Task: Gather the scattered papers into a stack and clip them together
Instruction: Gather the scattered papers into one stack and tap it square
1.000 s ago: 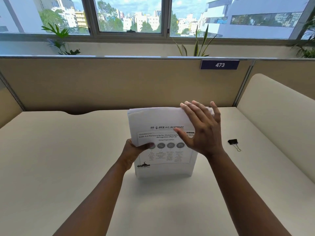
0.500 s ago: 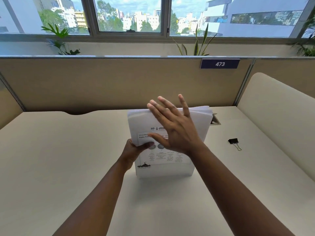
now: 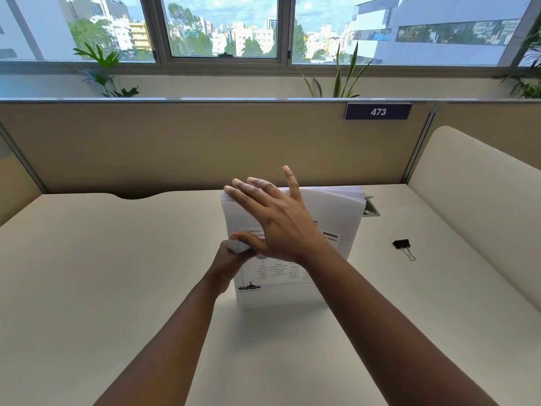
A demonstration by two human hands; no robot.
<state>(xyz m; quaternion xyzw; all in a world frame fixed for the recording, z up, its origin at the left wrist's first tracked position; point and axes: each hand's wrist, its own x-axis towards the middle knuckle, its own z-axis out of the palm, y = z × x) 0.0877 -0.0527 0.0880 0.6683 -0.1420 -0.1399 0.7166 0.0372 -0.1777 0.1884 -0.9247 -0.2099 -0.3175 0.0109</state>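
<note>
With the stack of papers (image 3: 330, 230) standing on its lower edge on the desk (image 3: 117, 273), the left hand (image 3: 231, 265) pinching its side and the right hand (image 3: 275, 218) spread flat, I would tap the top edge gently until the sheets are even, before reaching for the binder clip (image 3: 401, 244) lying apart.

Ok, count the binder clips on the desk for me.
1. The black binder clip lies on the desk, right of the upright paper stack and apart from it. The stack and arms could hide others.

papers (image 3: 333, 218): white stack, upright on edge | binder clip (image 3: 401, 244): black (lying apart)
</note>
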